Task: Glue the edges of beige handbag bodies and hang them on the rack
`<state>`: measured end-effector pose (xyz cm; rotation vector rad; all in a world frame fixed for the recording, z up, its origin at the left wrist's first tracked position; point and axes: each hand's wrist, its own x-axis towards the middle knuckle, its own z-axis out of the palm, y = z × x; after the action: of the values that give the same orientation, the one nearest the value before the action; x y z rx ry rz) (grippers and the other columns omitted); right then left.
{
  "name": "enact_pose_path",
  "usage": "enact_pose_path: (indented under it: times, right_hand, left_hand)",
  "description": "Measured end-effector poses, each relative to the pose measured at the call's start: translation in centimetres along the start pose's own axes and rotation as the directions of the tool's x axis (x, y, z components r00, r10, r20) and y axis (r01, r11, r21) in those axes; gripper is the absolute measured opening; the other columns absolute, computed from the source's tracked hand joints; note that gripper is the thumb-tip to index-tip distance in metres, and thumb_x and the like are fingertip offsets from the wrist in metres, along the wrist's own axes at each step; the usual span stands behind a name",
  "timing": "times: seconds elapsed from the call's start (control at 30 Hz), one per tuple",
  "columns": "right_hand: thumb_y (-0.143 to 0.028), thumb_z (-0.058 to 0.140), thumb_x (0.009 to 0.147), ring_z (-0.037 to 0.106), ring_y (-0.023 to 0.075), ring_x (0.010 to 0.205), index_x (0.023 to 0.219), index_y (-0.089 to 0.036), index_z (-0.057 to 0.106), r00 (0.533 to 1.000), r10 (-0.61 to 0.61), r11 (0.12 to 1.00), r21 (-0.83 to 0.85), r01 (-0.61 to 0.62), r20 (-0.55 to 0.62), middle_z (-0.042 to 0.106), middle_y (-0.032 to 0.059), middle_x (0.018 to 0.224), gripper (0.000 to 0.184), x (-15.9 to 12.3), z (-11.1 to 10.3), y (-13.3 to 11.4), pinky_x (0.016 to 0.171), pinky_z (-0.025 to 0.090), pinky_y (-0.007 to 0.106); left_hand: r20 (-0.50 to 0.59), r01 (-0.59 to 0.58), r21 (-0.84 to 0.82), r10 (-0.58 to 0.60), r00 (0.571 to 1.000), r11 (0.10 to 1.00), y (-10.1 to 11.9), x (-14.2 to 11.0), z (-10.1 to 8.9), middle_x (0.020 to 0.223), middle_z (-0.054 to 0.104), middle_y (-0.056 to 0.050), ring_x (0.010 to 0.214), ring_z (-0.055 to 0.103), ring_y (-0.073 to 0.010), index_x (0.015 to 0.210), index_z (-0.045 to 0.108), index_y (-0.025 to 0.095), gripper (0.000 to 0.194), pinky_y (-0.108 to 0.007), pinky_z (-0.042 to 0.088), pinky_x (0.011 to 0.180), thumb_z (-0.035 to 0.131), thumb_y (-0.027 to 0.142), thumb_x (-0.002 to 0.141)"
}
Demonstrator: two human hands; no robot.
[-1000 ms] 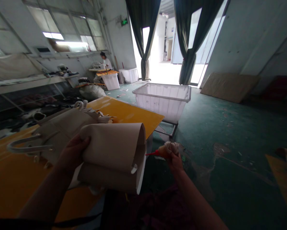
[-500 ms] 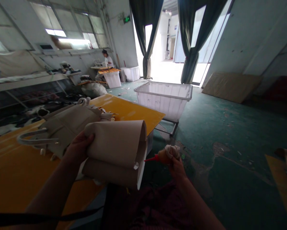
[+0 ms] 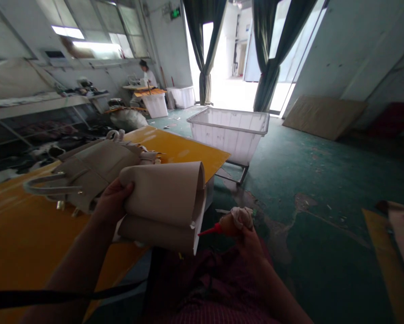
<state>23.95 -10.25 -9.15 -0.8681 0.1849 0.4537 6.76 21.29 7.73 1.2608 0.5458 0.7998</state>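
Observation:
A folded beige bag panel (image 3: pixel 161 191), leather-like, is gripped at its left edge by my left hand (image 3: pixel 113 200). Its open layered edge faces right, over the near side of the yellow table. My right hand (image 3: pixel 249 238) is closed around a glue bottle (image 3: pixel 227 223) with a red pointed nozzle and a whitish cloth wrapped about its back end. The nozzle tip is at the panel's lower right edge; whether it touches I cannot tell. Behind my left hand, a beige handbag (image 3: pixel 100 162) with handles lies on the table.
The yellow table (image 3: pixel 15 243) spans the left. Beyond it stands a white plastic bin (image 3: pixel 225 135) on a metal frame. A person (image 3: pixel 148 76) sits at the back near another white bin (image 3: pixel 156 105). A board (image 3: pixel 325 117) leans on the right wall.
The glue bottle's nozzle has shifted down and slightly left along the panel's right edge. My left hand still holds the panel. The whole view has tilted a little.

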Motion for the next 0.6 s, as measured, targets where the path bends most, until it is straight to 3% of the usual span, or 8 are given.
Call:
enact_pose_path:
  times: [0.13, 0.33, 0.47, 0.6]
  right_hand:
    - [-0.033, 0.094, 0.049, 0.067, 0.0181, 0.083, 0.100, -0.026, 0.073, 1.000, 0.015, 1.000, -0.012, -0.015, -0.011, 0.074, -0.0005, 0.103, 0.056, -1.4, -0.1, -0.2, 0.073, 0.056, 0.028]
    - [-0.034, 0.091, 0.058, 0.068, 0.0193, 0.089, 0.116, -0.032, 0.069, 0.999, -0.021, 0.999, -0.042, 0.022, 0.033, 0.073, -0.0026, 0.105, 0.062, -2.7, -0.8, 0.2, 0.077, 0.056, 0.029]
    - [-0.033, 0.089, 0.057, 0.066, 0.0166, 0.085, 0.110, -0.030, 0.069, 0.996, -0.082, 0.996, -0.043, 0.084, 0.032, 0.072, -0.0034, 0.106, 0.057, -1.6, -0.6, 0.6, 0.076, 0.055, 0.027]
    - [-0.031, 0.089, 0.050, 0.064, 0.0158, 0.080, 0.098, -0.027, 0.066, 0.990, -0.134, 0.991, -0.027, 0.133, -0.044, 0.071, -0.0031, 0.098, 0.053, 0.8, 0.1, 1.1, 0.074, 0.053, 0.030]
  left_hand:
    - [-0.011, -0.006, 0.010, 0.006, 1.000, 1.000, 0.0, -0.4, 0.1, 0.077, 0.080, 0.004, 0.059, 0.071, -0.0122, 0.090, 0.078, 0.023, 0.036, -0.018, 0.057, 0.053, 0.095, 0.029, 0.058]
    - [-0.081, 0.021, -0.062, -0.026, 0.996, 0.998, 0.0, -0.6, 0.2, 0.073, 0.078, 0.000, 0.056, 0.067, -0.0128, 0.089, 0.078, 0.017, 0.056, -0.019, 0.057, 0.053, 0.102, 0.029, 0.039]
    - [-0.079, 0.025, -0.071, -0.030, 0.996, 0.997, -0.3, -0.6, -0.2, 0.075, 0.078, -0.001, 0.058, 0.068, -0.0133, 0.090, 0.078, 0.016, 0.057, -0.020, 0.057, 0.056, 0.102, 0.029, 0.040]
    - [-0.054, 0.018, -0.055, -0.021, 0.998, 0.998, -0.5, -0.6, -0.5, 0.078, 0.080, -0.003, 0.060, 0.069, -0.0138, 0.090, 0.079, 0.017, 0.050, -0.020, 0.057, 0.058, 0.100, 0.027, 0.046]
